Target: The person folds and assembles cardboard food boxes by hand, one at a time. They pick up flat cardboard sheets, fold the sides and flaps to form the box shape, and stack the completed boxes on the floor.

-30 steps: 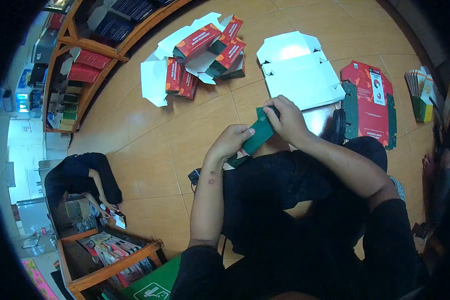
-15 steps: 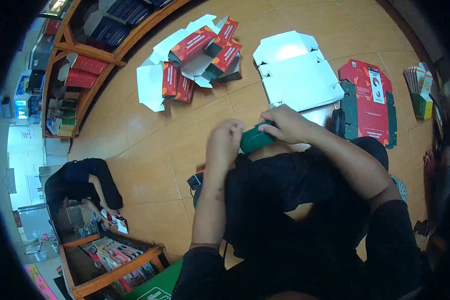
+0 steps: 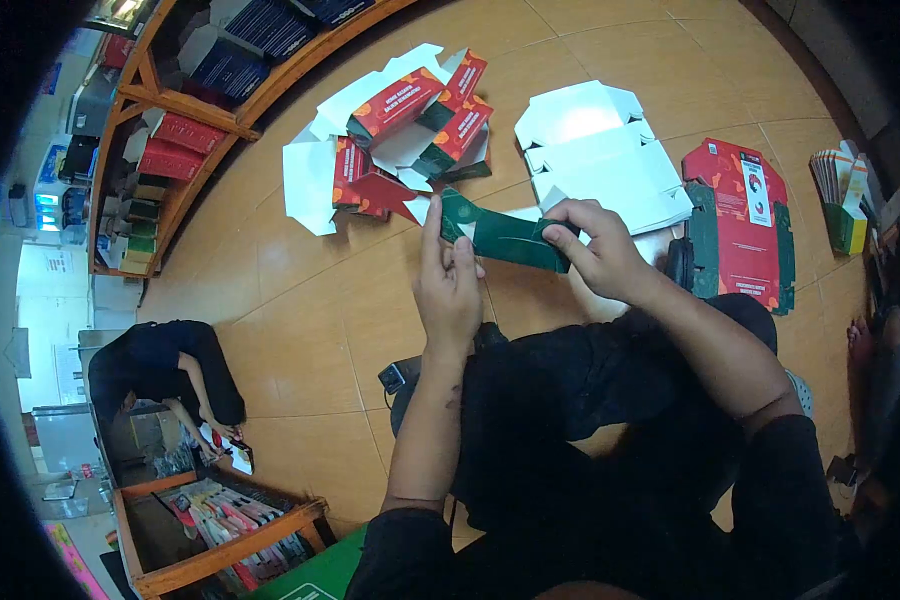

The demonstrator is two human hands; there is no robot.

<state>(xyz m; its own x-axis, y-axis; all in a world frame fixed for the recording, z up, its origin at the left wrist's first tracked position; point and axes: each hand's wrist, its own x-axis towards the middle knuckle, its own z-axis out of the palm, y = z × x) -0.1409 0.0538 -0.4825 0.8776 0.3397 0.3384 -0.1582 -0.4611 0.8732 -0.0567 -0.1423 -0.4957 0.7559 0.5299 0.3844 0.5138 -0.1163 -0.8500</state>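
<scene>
Fingers (image 3: 433, 240) of your left hand (image 3: 447, 300) and right hand (image 3: 605, 252) pinch opposite ends of the green carton (image 3: 510, 241), just lifted away from your lap (image 3: 560, 380), so its long side now faces you between them, red cartons (image 3: 395, 102) beyond.

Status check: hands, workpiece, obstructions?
Left hand against one end of green carton. Right hand gripping other end. Carton held above lap. White carton stack on floor beyond right hand.
</scene>
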